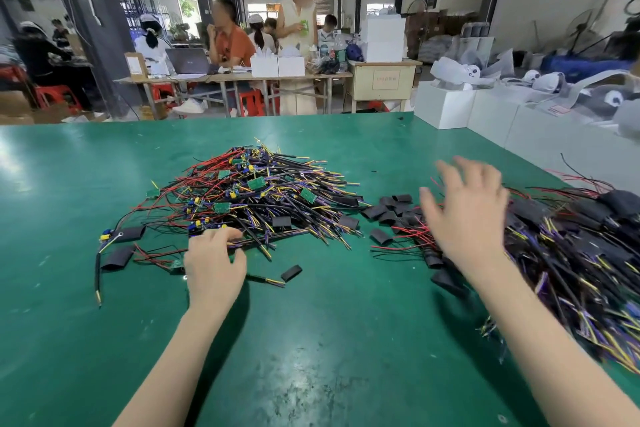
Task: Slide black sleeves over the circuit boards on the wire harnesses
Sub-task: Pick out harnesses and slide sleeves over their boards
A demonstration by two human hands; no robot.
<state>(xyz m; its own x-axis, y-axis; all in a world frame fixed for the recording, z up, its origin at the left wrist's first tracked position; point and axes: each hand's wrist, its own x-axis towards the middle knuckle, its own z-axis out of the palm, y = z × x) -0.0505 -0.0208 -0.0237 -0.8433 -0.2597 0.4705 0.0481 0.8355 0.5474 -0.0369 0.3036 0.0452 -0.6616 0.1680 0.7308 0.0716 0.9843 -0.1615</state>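
On the green surface point(311, 340) the unsleeved wire harnesses point(249, 194) lie heaped mid-field, loose black sleeves point(391, 210) just right of them. The left hand point(214, 263) curls its fingers into the heap's near edge; the right hand point(467, 215) hovers spread, holding nothing. Light, floppy, tangle-prone — best pinched beside a circuit board point(256, 183), I'd judge
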